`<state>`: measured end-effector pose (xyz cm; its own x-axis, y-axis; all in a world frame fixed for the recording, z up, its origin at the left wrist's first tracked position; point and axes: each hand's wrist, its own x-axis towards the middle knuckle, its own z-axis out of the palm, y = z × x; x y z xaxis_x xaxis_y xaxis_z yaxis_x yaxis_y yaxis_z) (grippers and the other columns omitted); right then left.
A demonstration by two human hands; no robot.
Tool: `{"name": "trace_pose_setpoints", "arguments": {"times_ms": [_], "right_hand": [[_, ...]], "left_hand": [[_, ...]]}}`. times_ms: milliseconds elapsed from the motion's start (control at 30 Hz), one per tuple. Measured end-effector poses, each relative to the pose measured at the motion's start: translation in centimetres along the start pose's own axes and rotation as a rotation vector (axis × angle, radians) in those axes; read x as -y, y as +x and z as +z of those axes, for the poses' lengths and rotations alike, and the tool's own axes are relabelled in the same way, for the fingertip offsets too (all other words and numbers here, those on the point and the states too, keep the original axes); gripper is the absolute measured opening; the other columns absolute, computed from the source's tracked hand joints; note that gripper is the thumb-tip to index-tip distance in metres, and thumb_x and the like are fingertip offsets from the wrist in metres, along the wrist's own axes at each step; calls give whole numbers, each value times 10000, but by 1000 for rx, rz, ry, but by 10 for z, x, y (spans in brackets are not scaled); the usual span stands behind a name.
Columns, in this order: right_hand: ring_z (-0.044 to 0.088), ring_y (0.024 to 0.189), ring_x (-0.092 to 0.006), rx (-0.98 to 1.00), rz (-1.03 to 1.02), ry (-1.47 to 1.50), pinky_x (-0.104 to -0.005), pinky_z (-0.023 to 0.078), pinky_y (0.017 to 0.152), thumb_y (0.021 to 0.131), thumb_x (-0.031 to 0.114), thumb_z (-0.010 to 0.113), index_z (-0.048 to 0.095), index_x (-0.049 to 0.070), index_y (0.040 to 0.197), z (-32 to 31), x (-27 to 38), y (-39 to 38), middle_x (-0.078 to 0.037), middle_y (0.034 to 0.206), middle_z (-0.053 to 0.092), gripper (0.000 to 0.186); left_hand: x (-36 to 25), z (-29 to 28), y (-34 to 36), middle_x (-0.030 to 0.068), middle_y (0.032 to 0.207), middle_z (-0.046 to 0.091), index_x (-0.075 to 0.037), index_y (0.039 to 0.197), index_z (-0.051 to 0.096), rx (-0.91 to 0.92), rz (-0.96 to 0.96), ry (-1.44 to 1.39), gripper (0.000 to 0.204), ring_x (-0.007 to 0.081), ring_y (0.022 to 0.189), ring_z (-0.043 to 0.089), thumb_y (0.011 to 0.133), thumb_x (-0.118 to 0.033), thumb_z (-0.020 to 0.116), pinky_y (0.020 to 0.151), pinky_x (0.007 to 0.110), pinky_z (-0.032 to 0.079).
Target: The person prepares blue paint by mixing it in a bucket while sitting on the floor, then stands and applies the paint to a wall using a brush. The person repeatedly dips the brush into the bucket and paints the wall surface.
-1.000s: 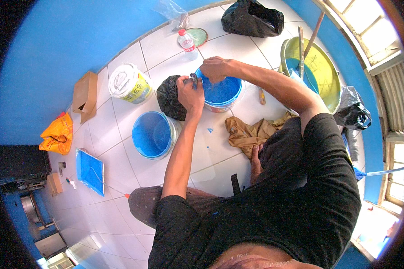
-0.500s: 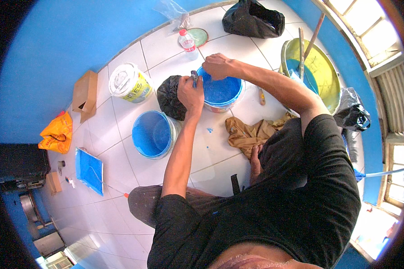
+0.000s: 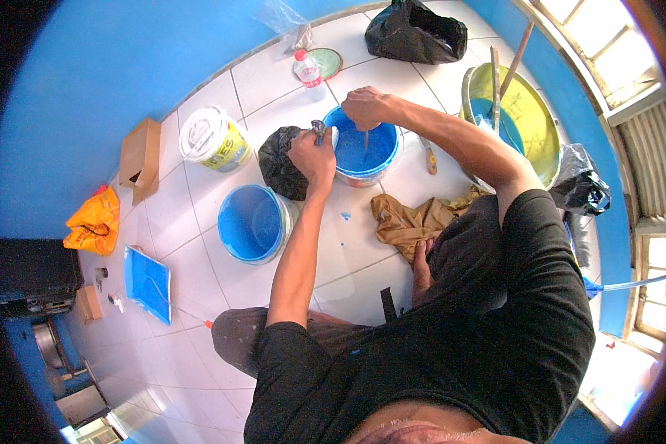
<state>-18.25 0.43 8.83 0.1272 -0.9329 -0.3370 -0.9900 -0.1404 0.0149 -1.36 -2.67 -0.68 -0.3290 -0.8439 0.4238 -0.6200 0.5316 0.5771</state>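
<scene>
A white bucket (image 3: 368, 176) with blue paint (image 3: 360, 153) inside stands on the tiles in front of me. My right hand (image 3: 364, 109) is closed above its far rim, gripping a thin stick (image 3: 366, 139) that reaches down into the paint. At the left side of that bucket my left hand (image 3: 313, 154) is closed on the gathered top of a black plastic bag (image 3: 280, 164), by the rim. What fills the bag is hidden. Nearer me, left of the left forearm, is a second bucket (image 3: 250, 223), blue-coated inside.
A lidded white bucket (image 3: 213, 138), cardboard box (image 3: 140, 157), orange bag (image 3: 95, 222) and blue paint tray (image 3: 147, 283) lie left. Beyond are a bottle (image 3: 308, 72) and black bag (image 3: 416, 33). To the right are a brown cloth (image 3: 414, 222), yellow-handled tool (image 3: 431, 157) and yellow tub (image 3: 529, 118).
My right hand has shifted slightly right over the paint, and the stick below it now shows. My left hand has moved a little left and stays on the black bag.
</scene>
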Motion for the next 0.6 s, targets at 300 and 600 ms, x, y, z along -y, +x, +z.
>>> {"name": "trace_pose_setpoints", "arguments": {"times_ms": [300, 600], "right_hand": [[686, 756, -339, -104, 12, -5, -416, 548, 656, 656, 69, 682, 704, -41, 748, -25, -10, -15, -222, 743, 676, 146], [684, 844, -321, -139, 72, -111, -426, 556, 719, 724, 117, 688, 679, -30, 826, -39, -10, -59, -195, 821, 686, 179]], "left_hand": [[-5, -1, 1, 117, 716, 601, -35, 710, 664, -3, 21, -68, 255, 325, 723, 592, 761, -274, 736, 664, 460, 440], [-14, -7, 2, 133, 716, 612, -25, 715, 679, 8, 7, -135, 238, 317, 698, 596, 759, -252, 735, 661, 444, 447]]}}
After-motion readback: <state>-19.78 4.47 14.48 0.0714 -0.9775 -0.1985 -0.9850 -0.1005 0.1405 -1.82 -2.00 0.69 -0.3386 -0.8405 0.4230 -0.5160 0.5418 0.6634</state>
